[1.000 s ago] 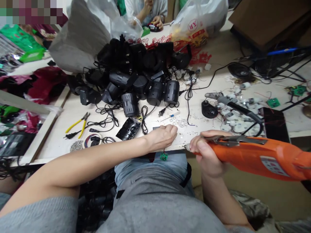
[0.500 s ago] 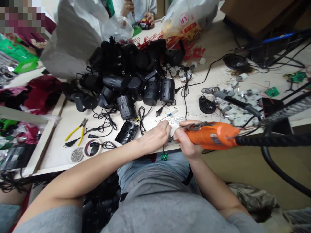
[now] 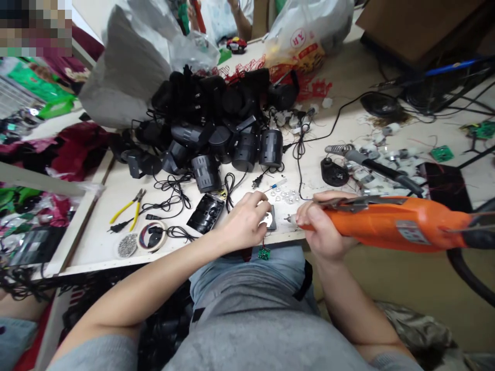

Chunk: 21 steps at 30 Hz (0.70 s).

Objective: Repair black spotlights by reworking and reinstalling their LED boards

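My right hand [image 3: 325, 226] is closed around an orange electric screwdriver [image 3: 386, 221], held sideways with its bit [image 3: 288, 218] pointing left. My left hand [image 3: 247, 219] curls its fingers over a small dark square part with a white disc [image 3: 268, 220] at the table's front edge. A gap separates the bit from that part. Below the edge a little green circuit board [image 3: 263, 253] hangs on thin wires. Just beyond my fingers lie several clear lenses [image 3: 288, 196] and a slim blue-and-clear screwdriver [image 3: 277, 183]. An open black housing half [image 3: 205, 213] rests left of my left hand.
Black lamp-like housings [image 3: 216, 113] with cables are heaped at the back. On the left are yellow-handled cutters [image 3: 129, 208], a dish of screws [image 3: 127, 246] and a tape roll [image 3: 152, 236]. A soldering iron [image 3: 381, 167] and white parts lie right. Across the table is another person's arm [image 3: 240, 20].
My right hand has drawn the electric screwdriver right, away from the dark part, baring its bit and the white disc. The other person's hands have left the red toy car.
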{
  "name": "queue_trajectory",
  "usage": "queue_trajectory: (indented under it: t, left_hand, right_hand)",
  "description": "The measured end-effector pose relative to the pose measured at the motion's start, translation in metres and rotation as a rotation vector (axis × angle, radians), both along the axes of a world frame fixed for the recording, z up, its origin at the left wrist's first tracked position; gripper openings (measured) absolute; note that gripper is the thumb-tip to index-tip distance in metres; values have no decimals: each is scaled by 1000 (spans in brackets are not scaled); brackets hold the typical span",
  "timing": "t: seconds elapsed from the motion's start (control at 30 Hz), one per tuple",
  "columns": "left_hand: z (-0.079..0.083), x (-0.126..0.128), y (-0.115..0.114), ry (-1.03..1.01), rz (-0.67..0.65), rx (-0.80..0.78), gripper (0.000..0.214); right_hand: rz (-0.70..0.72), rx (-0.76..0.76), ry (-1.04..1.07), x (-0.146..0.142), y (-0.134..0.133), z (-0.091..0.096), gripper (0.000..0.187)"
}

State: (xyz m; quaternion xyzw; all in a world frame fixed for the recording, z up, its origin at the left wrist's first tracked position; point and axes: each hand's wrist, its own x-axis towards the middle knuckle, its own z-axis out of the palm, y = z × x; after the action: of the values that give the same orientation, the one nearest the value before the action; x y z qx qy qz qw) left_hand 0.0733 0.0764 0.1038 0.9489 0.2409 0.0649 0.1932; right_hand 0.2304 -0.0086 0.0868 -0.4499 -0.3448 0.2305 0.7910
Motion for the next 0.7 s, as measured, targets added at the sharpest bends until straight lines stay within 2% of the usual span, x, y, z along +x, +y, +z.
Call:
queue_trajectory:
  t: [0.1, 0.17, 0.4, 0.57, 0.7]
  left_hand:
    - [4, -5, -10, -189, 46, -32, 34]
    - [6, -6, -19, -302, 76, -70, 28]
    - [-6, 1, -42, -379, 32, -163, 19]
    - [-1, -9, -49, -260, -142, -53, 29]
    - [-2, -30, -56, -260, -197, 119, 26]
  right_hand:
    - [80, 133, 139, 5, -1, 13, 15]
    - [156, 159, 166, 9, -3, 22, 13]
    - [289, 101, 133, 9, -17, 46, 13]
    - [403, 76, 178, -1, -25, 53, 14]
    - [490, 24, 219, -6, -32, 45, 15]
